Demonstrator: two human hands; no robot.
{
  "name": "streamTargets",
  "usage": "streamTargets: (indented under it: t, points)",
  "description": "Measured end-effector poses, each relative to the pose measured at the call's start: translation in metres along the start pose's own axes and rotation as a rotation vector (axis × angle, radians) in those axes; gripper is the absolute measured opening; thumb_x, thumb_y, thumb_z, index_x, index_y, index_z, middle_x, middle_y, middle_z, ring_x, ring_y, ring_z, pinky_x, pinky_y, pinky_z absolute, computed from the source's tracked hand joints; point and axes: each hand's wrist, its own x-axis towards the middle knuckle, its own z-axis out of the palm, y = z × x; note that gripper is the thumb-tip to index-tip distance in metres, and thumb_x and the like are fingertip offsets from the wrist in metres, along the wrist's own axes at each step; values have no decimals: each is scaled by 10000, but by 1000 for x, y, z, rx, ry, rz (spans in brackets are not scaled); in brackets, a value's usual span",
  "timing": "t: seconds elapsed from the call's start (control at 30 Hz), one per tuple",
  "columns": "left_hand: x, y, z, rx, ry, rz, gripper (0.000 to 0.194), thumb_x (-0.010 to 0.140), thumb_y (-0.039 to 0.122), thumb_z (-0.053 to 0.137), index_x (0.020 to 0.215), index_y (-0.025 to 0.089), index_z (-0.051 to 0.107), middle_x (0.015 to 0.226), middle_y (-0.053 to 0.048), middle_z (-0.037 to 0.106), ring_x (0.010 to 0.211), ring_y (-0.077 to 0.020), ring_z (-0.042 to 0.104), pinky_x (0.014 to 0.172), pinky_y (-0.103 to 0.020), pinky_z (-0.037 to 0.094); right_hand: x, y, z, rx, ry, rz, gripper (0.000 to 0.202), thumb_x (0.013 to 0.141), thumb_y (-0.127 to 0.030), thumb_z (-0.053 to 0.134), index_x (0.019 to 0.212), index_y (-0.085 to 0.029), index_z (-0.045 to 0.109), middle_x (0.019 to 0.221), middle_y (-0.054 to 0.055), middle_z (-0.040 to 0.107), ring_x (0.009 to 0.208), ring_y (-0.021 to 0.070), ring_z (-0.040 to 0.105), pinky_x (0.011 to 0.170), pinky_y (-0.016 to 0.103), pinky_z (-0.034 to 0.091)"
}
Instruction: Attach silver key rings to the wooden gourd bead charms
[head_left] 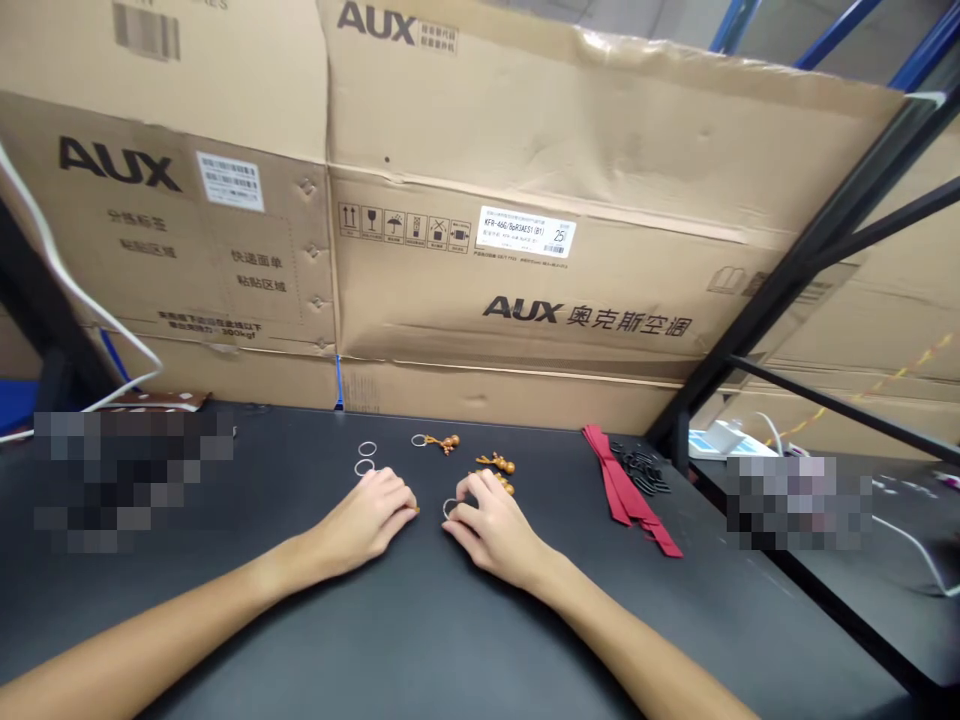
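Observation:
My left hand (384, 512) is closed just above the dark table, thumb and fingers pressed together. A tiny yellowish bit shows at its fingertips; the rest of what it holds is hidden. My right hand (491, 525) pinches a metal split ring (448, 509) between thumb and fingers. Behind the right hand lie a small brown gourd-shaped charm (507, 466) with a yellow cord and another one, partly covered by the fingers. Farther back rests a charm (450, 443) beside a ring (419, 440). Two loose rings, one farther off (367, 449) and one nearer (364, 467), lie beyond my left hand.
Red ribbon strips (630, 490) lie on the right of the table (360, 640), beside a pile of black pieces (641, 468). Cardboard panels (525, 280) stand along the back. A black metal frame (814, 255) slants up at right. A white cable (45, 230) hangs at left.

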Motion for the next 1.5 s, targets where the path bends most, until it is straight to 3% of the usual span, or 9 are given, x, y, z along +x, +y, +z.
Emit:
streamTargets:
  t: [0.13, 0.27, 0.47, 0.67, 0.77, 0.9, 1.07, 1.33, 1.5]
  points:
    - [3, -24, -2, 170, 37, -27, 230, 991, 258, 412, 877, 190, 601, 904, -49, 595, 833, -209, 515, 788, -366, 392, -3, 14, 4, -65, 36, 90, 164, 922, -224, 532, 865, -167, 675, 967, 113, 521, 901, 239, 479, 823, 400, 460]
    - [6, -34, -3, 269, 72, -89, 219, 976, 313, 437, 977, 188, 617, 1032, -87, 593, 956, -250, 525, 813, -394, 419, -4, 21, 3, -106, 56, 165, 124, 891, -238, 572, 898, -178, 680, 1070, 135, 534, 1015, 277, 484, 896, 473, 443]
    - [6, -49, 1, 287, 33, -178, 344, 984, 376, 430, 1236, 192, 574, 1345, -123, 540, 1247, -302, 475, 996, -485, 394, -6, 26, 2, -109, -102, 261, 460, 921, -387, 555, 1355, -237, 519, 1459, 138, 418, 1362, 359, 321, 1046, 571, 357]
    - [11, -67, 0, 373, 71, -193, 367, 974, 372, 433, 1209, 161, 619, 1333, -133, 585, 1289, -320, 471, 1063, -494, 364, -5, 33, 6, -108, -161, 254, 390, 980, -297, 449, 1350, -234, 553, 1483, 105, 433, 1394, 327, 336, 1105, 543, 338]
    - [20, -60, 0, 415, 106, -115, 376, 955, 383, 474, 1222, 158, 615, 1332, -134, 587, 1297, -319, 460, 1083, -483, 342, -4, 32, 5, -107, -144, 253, 388, 975, -299, 461, 1340, -222, 564, 1480, 107, 438, 1395, 331, 337, 1110, 543, 338]
    - [42, -43, 8, 428, 64, -12, 402, 971, 359, 456, 1287, 136, 566, 1350, -140, 573, 1295, -327, 455, 1068, -486, 337, -4, 29, 4, -108, -76, 226, 361, 957, -310, 504, 1287, -208, 610, 1450, 120, 473, 1383, 328, 356, 1108, 536, 348]
    - [55, -27, 18, 435, 51, 28, 327, 967, 276, 432, 1189, 113, 607, 1199, -169, 659, 1222, -319, 523, 1037, -474, 360, -5, 28, 4, -109, -8, 173, 327, 936, -306, 542, 1225, -190, 642, 1416, 136, 504, 1367, 315, 383, 1110, 523, 355]
    - [-1, 21, 11, 337, -19, 233, 276, 976, 193, 413, 1162, 162, 615, 1139, -132, 676, 1095, -284, 606, 960, -437, 457, -3, 6, 2, -6, 14, 98, 351, 912, -286, 565, 1243, -180, 611, 1408, 140, 506, 1370, 309, 371, 1101, 532, 368]
    - [-16, 27, -4, 100, -106, 315, 293, 944, 162, 466, 1203, 203, 595, 1116, -102, 679, 1116, -257, 586, 976, -387, 468, -3, -8, -4, 54, -109, -2, 389, 921, -247, 526, 1307, -220, 567, 1474, 93, 436, 1423, 295, 267, 1120, 511, 349]
